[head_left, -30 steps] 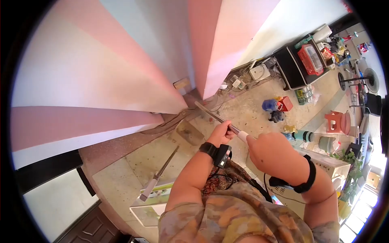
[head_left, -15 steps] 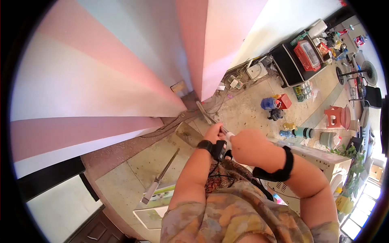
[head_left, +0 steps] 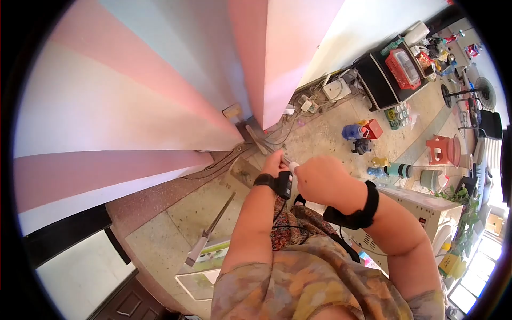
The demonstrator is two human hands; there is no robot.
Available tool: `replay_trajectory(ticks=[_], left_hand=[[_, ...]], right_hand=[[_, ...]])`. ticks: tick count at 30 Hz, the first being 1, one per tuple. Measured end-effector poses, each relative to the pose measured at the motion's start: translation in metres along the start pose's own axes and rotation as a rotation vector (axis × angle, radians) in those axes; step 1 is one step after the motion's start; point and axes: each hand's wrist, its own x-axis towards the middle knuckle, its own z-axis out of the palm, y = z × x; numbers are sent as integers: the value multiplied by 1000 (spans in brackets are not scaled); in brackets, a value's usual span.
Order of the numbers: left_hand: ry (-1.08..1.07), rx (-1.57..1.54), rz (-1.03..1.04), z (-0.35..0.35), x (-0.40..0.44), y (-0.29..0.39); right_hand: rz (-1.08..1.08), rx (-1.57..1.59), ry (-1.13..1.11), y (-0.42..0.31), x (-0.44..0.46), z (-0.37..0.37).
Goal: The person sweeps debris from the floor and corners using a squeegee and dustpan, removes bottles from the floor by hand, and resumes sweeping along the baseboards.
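My left hand [head_left: 273,163] is closed around a long pole [head_left: 286,159] with a metallic shaft. My right hand [head_left: 318,180] wraps round the same pole higher up, at its pale grip. At the far end, a narrow, flat, greyish head [head_left: 255,138] reaches into the corner where the striped walls meet the floor. I cannot make out exactly what kind of head it is. A brownish flat panel [head_left: 241,173] lies on the floor just left of my left hand. Another long grey stick-like thing [head_left: 209,231] leans beside a white-and-green box [head_left: 205,269].
Cables and a white box [head_left: 337,89] line the wall base. A black cabinet [head_left: 386,74] carries a red basket [head_left: 403,69]. Blue jug [head_left: 352,132], red stool [head_left: 442,150] and bottles [head_left: 397,170] stand on the floor at right. A cream perforated unit [head_left: 421,210] stands beside my right arm.
Both hands have shifted slightly left, and the flat head has pushed farther up and left into the wall corner. My grip on the pole stays the same.
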Motion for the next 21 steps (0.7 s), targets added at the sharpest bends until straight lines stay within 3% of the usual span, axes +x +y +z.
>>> replay_trajectory(ticks=[3, 4, 6, 16, 18, 21], left_hand=[[-155, -68, -87, -1, 27, -42], [-57, 5, -137, 40, -47, -22], [-66, -74, -161, 46, -50, -35], [-48, -30, 16, 20, -26, -4], [-105, -22, -38, 5, -10, 7], [-56, 383, 10, -4, -7, 19]], right_hand=[[-1, -19, -82, 4, -17, -4], [60, -2, -140, -2, -29, -22], [121, 15, -201, -7, -48, -43], [83, 32, -49, -21, -34, -18], [37, 35, -3, -22, -17, -4], [-39, 1, -92, -27, 0, -1]])
